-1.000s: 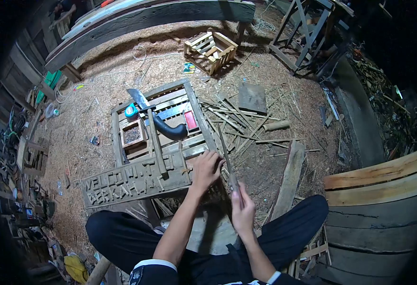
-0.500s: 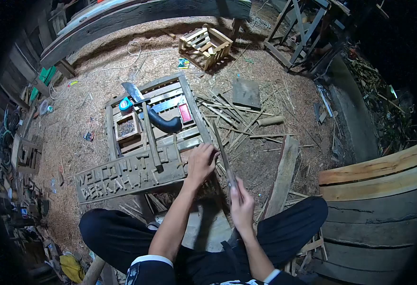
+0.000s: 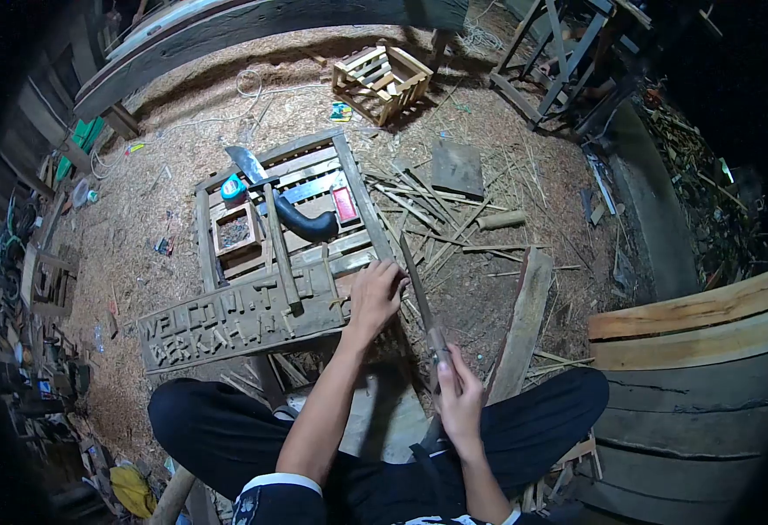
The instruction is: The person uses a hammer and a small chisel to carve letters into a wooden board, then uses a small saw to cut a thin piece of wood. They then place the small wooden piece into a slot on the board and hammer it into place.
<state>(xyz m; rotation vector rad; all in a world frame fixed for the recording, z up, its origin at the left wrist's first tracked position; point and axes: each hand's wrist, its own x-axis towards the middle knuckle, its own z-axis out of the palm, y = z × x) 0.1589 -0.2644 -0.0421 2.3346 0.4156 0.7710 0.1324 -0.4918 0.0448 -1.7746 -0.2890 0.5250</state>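
Observation:
My right hand (image 3: pixel 459 394) is closed around the handle of a long-bladed knife (image 3: pixel 417 284), its narrow blade pointing up and away from me. To the left of the blade, my left hand (image 3: pixel 375 302) is closed with fingers pinched, above the right end of a wooden sign board (image 3: pixel 218 328) bearing raised stick letters. What the left fingers hold is hidden. A hammer (image 3: pixel 281 254) rests with its handle end on the sign. Beyond it on the slatted wooden table (image 3: pixel 353 175) lie a black-handled machete (image 3: pixel 303 222), a blue tape measure (image 3: pixel 233 189), a box of nails (image 3: pixel 234 231) and a red box (image 3: pixel 344 205).
Thin wood strips (image 3: pixel 423 206) litter the ground right of the table. A slatted crate (image 3: pixel 384 87) stands farther back. A long plank (image 3: pixel 521 319) lies near my right knee, with wide boards (image 3: pixel 690 337) farther right. A heavy bench (image 3: pixel 270 39) crosses the back.
My right hand and the knife have shifted slightly to the right and a little nearer me. My left hand has stayed in nearly the same place, fingers still pinched.

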